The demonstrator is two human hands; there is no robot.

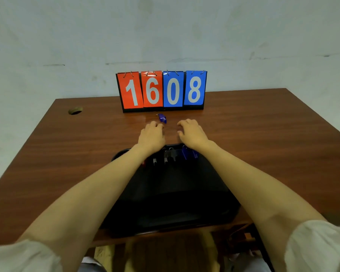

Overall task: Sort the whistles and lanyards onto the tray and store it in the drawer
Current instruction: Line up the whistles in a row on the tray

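A blue whistle (162, 118) with a metal ring lies on the wooden table just in front of the scoreboard. My left hand (152, 135) rests on the table right below it, fingers curled, fingertips almost touching the whistle. My right hand (191, 132) hovers a little to the right, fingers apart and empty. A black tray (171, 203) sits under my forearms at the near edge. Along its far end stand several whistles: black ones (168, 156), blue ones (186, 153) and a red one (144, 163), partly hidden by my wrists.
A flip scoreboard (162, 91) reading 1608 stands at the back of the table (263, 134) against the wall. A round cable hole (75, 110) is at the far left. The near table edge runs just under the tray.
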